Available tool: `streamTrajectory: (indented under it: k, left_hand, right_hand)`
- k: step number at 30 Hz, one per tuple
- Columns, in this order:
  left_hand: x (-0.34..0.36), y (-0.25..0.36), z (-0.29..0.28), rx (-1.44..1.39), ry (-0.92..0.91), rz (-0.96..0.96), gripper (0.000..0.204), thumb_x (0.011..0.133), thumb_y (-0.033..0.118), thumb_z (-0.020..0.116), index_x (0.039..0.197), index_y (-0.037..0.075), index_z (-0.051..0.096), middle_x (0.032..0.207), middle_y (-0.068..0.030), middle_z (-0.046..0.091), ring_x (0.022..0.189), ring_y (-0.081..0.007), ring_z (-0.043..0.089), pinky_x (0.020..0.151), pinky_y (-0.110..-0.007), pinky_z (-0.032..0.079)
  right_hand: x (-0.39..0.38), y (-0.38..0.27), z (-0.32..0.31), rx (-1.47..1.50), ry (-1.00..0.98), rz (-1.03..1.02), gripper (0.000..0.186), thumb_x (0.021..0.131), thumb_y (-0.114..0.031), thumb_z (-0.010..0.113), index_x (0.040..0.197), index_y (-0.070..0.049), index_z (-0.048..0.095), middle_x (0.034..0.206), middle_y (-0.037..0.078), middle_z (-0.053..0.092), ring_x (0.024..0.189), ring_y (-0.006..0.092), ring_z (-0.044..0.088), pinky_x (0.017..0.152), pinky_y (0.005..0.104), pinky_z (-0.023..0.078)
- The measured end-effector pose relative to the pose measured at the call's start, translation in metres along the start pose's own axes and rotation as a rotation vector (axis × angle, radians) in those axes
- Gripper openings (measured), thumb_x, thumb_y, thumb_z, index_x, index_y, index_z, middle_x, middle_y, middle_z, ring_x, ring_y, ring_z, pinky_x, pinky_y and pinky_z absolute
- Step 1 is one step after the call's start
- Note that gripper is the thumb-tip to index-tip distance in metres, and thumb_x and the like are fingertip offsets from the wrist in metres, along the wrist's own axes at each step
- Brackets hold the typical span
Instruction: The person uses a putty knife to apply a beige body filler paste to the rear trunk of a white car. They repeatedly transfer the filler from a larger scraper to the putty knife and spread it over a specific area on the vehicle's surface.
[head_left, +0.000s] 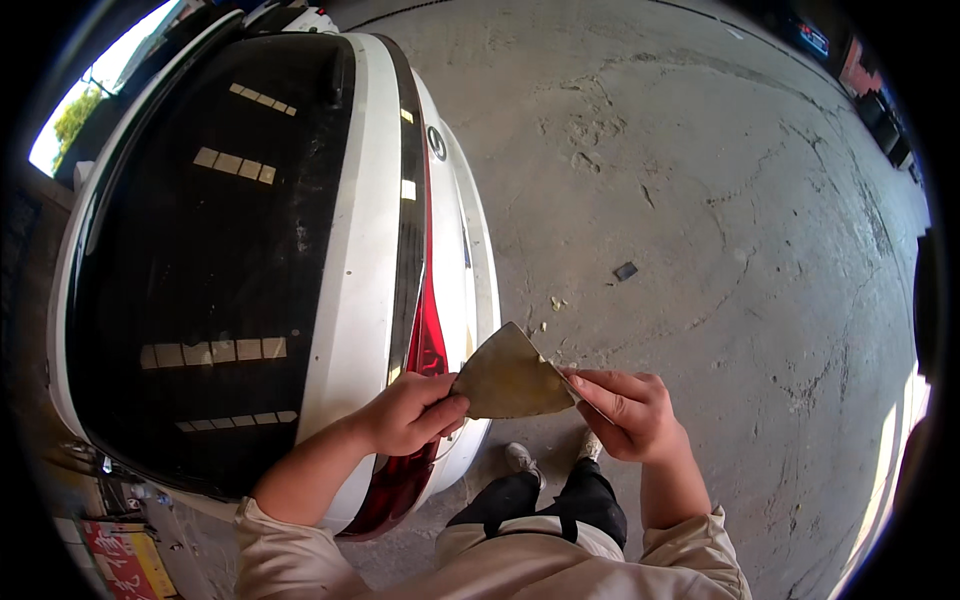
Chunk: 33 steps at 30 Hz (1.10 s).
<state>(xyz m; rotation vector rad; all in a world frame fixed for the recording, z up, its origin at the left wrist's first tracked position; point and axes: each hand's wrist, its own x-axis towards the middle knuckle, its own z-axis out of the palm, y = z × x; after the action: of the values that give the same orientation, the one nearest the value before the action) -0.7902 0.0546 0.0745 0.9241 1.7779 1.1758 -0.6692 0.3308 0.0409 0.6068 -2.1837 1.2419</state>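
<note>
A flat, roughly triangular brownish-yellow piece [512,378], with a curved lower edge and a peak pointing away from me, is held up in front of my body. My left hand [412,408] is closed on its left corner, thumb on top. At its right corner, my right hand [630,408] is closed in a pinch, index finger stretched along the edge. A thin pale edge shows at the right fingertips; whether it belongs to the same piece I cannot tell. Beside my left forearm is the white car's red tail light [428,340].
The rear of a white car [345,240] with a dark rear window [220,230] fills the left side. Cracked grey concrete floor [700,200] stretches right, with a small dark flat object [626,271] and pale scraps on it. A red and yellow sign [125,560] is at lower left.
</note>
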Motion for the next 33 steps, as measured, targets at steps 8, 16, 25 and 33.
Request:
streamTrajectory:
  k: [8,16,25,33]
  left_hand:
    - [-0.011,-0.003,0.03,-0.319,0.113,0.189,0.02,0.103,0.018,0.041,0.096,0.003,0.051,0.067,-0.0011,0.05,0.056,-0.0086,0.046,0.051,-0.026,0.038]
    - [-0.007,-0.006,0.036,0.577,0.439,0.783,0.073,0.082,-0.005,0.057,0.148,0.009,0.03,0.094,-0.0132,0.049,0.074,-0.0285,0.054,0.064,-0.036,0.048]
    - [-0.007,-0.024,0.047,0.796,0.498,0.727,0.07,0.075,-0.001,0.061,0.141,0.008,0.042,0.096,-0.0118,0.05,0.081,-0.0303,0.056,0.069,-0.041,0.049]
    - [-0.008,-0.025,0.052,0.879,0.496,0.781,0.068,0.073,-0.001,0.063,0.138,0.011,0.047,0.093,-0.0114,0.05,0.077,-0.029,0.056,0.065,-0.038,0.049]
  right_hand:
    - [-0.01,-0.047,0.01,-0.381,-0.281,0.454,0.043,0.079,0.002,0.06,0.12,-0.009,0.062,0.088,0.014,0.067,0.07,0.0346,0.063,0.062,0.0404,0.053]
    - [-0.01,-0.095,0.045,0.91,0.661,0.91,0.033,0.086,-0.006,0.051,0.117,0.003,0.058,0.1,0.006,0.064,0.09,0.015,0.06,0.081,0.0279,0.048]
    - [0.0,-0.139,0.056,0.979,0.636,0.82,0.037,0.086,-0.005,0.051,0.122,0.002,0.054,0.107,0.007,0.063,0.095,0.0148,0.059,0.083,0.0281,0.047]
    - [-0.014,-0.145,0.052,1.019,0.665,0.77,0.034,0.086,-0.006,0.052,0.12,0.001,0.054,0.107,0.007,0.064,0.095,0.0147,0.06,0.085,0.0284,0.048]
